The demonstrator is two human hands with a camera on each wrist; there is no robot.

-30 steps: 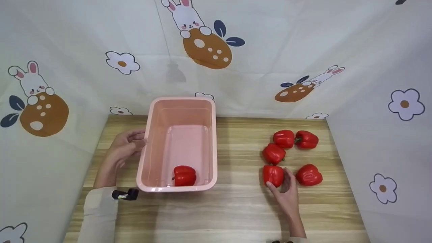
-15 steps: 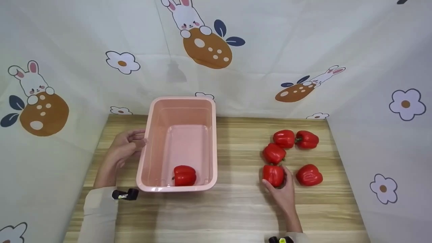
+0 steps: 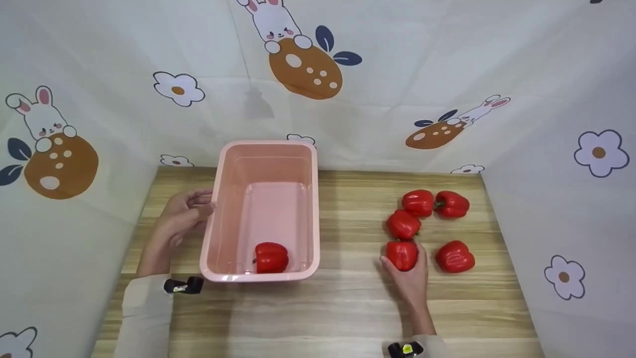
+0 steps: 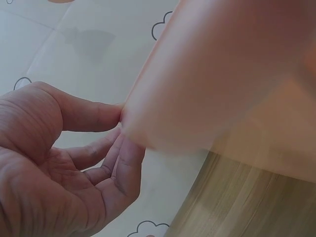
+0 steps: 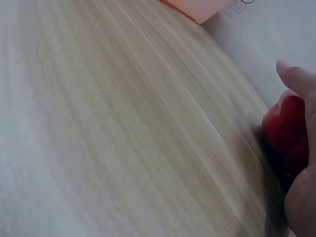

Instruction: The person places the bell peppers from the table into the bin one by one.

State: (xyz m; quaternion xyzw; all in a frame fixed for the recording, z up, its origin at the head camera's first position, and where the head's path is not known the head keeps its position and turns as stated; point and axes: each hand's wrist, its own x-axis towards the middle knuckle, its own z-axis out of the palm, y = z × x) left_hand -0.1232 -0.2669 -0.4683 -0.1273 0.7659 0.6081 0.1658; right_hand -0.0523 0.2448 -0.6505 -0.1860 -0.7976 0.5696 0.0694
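In the head view, my left hand [image 3: 186, 216] holds the left rim of a pink plastic basin [image 3: 313, 209]. The left wrist view shows thumb and fingertips pinching the basin's edge [image 4: 163, 98]. One red bell pepper [image 3: 272, 258] lies inside, at the near end. Over on the right, my right hand [image 3: 411, 281] grips another red bell pepper [image 3: 401, 255], thumb at its left side and fingers at its right. That pepper [image 5: 288, 131] shows at the right edge of the right wrist view, partly hidden by the hand.
Behind the gripped pepper lie more red peppers: one [image 3: 403, 224] close by, then two [image 3: 418, 203] side by side further back. Another pepper [image 3: 455, 257] sits to the right of my hand. Patterned cloth walls [image 3: 367, 129] enclose the wooden table [image 3: 348, 308].
My right hand has shifted left and slightly forward around the near pepper, its thumb moving to the pepper's left side. The left hand stays on the basin's rim.
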